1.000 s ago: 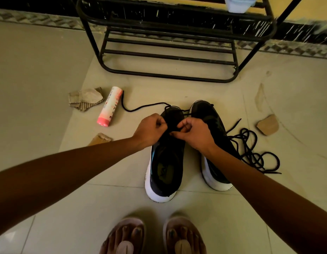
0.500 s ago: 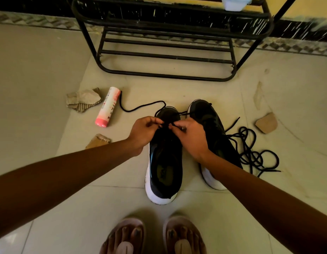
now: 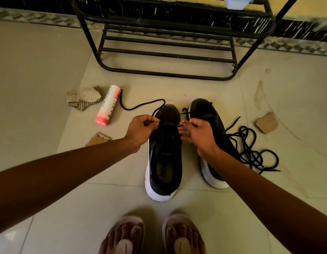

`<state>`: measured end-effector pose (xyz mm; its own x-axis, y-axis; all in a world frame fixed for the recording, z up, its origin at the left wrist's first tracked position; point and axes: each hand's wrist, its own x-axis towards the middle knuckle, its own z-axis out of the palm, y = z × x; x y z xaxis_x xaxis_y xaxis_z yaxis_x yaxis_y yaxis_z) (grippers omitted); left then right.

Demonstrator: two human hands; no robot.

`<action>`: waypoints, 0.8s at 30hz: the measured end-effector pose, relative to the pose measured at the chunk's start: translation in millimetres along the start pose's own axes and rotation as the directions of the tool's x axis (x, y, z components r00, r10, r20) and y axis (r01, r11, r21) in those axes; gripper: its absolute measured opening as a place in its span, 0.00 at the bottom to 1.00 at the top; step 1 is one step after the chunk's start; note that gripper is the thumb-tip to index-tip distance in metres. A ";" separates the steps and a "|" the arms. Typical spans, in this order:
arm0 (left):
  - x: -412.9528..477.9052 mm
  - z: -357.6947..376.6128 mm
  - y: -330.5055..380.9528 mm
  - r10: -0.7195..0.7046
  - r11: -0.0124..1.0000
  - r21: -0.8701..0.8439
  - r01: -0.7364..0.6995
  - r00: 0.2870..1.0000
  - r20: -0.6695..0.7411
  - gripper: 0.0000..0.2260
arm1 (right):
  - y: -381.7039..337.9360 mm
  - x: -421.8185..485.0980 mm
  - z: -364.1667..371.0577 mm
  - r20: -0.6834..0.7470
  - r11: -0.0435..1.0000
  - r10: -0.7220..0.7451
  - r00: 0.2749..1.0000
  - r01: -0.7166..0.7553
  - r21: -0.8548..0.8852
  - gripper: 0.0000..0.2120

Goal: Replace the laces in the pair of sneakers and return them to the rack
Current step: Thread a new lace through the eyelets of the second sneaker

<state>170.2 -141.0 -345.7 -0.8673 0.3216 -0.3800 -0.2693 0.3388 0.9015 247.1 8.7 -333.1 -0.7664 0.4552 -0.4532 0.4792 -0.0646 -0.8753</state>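
Two black sneakers with white soles stand side by side on the tiled floor, the left sneaker (image 3: pixel 165 162) and the right sneaker (image 3: pixel 206 114). Over the left sneaker's front, my left hand (image 3: pixel 140 131) pinches a black lace (image 3: pixel 140 105) that trails off to the left. My right hand (image 3: pixel 197 133) pinches the lace's other side at the eyelets. A loose tangle of black lace (image 3: pixel 252 153) lies right of the right sneaker. The black metal shoe rack (image 3: pixel 168 52) stands beyond the sneakers.
A pink and white spray can (image 3: pixel 107 105) lies left of the sneakers beside torn cardboard (image 3: pixel 83 97). More cardboard scraps lie near my left wrist (image 3: pixel 97 139) and at far right (image 3: pixel 267 122). My sandalled feet (image 3: pixel 151 235) stand at the bottom edge.
My hands have drawn apart, from touching over the left sneaker's toe to either side of it, stretching the lace between them. The view has shifted slightly down.
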 end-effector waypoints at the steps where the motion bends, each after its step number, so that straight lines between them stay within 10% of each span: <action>1: -0.4 -1.0 0.9 0.030 0.999 0.037 -0.030 0.999 0.012 0.07 | -3.0 0.4 0.3 -0.004 0.999 -0.026 1.000 0.026 -0.023 0.08; 7: 8.7 -6.4 21.3 0.272 0.900 0.352 -0.256 0.962 0.003 0.15 | -62.4 3.0 -5.9 0.087 0.980 -0.137 0.987 0.123 0.154 0.07; 13: 33.0 -15.0 75.3 0.511 0.780 0.365 -0.508 0.854 0.096 0.25 | -113.7 -3.0 3.7 0.217 0.930 -0.304 0.928 0.338 -0.143 0.08; 18: 36.1 -35.6 99.7 0.687 0.398 0.506 -0.765 0.614 0.388 0.22 | -120.6 -4.6 -1.2 0.312 0.826 -0.279 0.908 0.393 -0.404 0.09; 24: 24.9 -57.3 97.0 0.440 0.719 0.348 -0.602 0.782 0.442 0.10 | -111.7 7.6 -29.9 0.094 0.881 -0.283 0.955 0.297 -0.368 0.11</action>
<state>98.5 -150.8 -255.8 -0.6116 0.7912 0.0083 0.4741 0.3580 0.8044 200.6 45.9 -233.7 -0.9074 0.3690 -0.2012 0.3518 0.4048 -0.8440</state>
